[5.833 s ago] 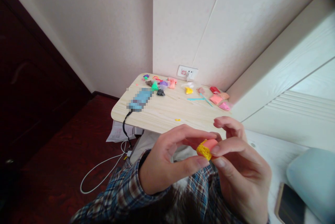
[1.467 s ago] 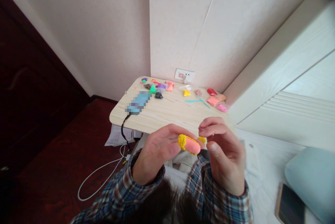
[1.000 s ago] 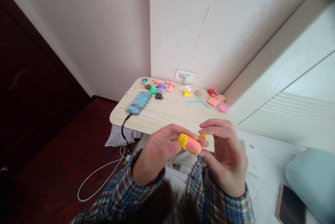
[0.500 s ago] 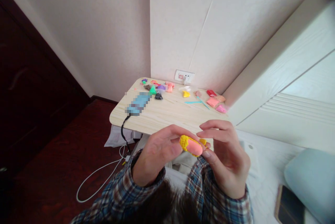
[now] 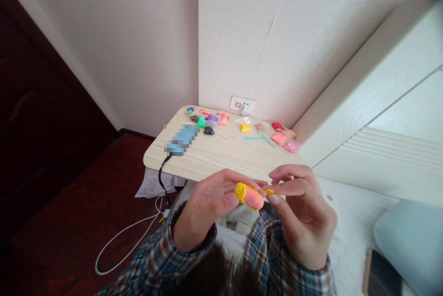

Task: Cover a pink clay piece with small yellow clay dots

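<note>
My left hand [image 5: 211, 201] is closed around a small pink clay figure [image 5: 254, 198] with a bumpy yellow covering on its left end and along its edges. Between the thumb and index finger of my right hand [image 5: 302, 206] is a small piece of yellow clay [image 5: 269, 192]. That pinch sits right beside the figure's right end; whether the two touch is hard to tell. The other fingers of my right hand are raised and bent. Both hands are above the near edge of the wooden table [image 5: 204, 162].
Several colored clay packets lie along the table's back, among them black [image 5: 209, 130], yellow [image 5: 245, 127] and pink [image 5: 290, 147]. Thin blue sticks [image 5: 254, 139] lie nearby. A blurred-out blue object [image 5: 182, 140] with a black cable is at left. A phone [image 5: 383, 273] rests at lower right.
My right hand has shifted slightly right and down, its thumb and index finger now closer together over the yellow piece. The pink figure has moved slightly left and down with my left hand.
</note>
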`<state>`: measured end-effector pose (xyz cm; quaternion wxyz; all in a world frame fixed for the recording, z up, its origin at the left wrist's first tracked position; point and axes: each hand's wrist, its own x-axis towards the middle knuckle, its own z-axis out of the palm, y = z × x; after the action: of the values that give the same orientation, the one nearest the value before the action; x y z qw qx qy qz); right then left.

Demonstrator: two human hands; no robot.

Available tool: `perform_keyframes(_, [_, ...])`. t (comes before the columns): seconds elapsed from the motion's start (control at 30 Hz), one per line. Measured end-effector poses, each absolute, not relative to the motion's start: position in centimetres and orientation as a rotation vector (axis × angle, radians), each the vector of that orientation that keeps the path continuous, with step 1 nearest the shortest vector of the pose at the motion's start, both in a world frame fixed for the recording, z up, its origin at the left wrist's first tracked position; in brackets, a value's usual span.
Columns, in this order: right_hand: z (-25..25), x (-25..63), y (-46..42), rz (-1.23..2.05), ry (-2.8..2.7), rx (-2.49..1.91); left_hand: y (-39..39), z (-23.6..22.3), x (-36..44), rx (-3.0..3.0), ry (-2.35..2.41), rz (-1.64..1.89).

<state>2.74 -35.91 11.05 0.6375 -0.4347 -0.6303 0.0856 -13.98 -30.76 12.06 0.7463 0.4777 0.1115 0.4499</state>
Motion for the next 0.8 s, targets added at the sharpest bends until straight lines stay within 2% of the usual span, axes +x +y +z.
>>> perform_keyframes(0.3, [11.60, 2.47, -36.39, -0.001, -1.491, -1.107, -30.83, 11.96, -14.21, 1.065, 0.200, 1.007])
perform_keyframes(0.8, [11.25, 2.18, -35.55, 0.184, -1.436, -1.032, -30.72, 11.71, -14.59, 1.075, 0.274, 0.986])
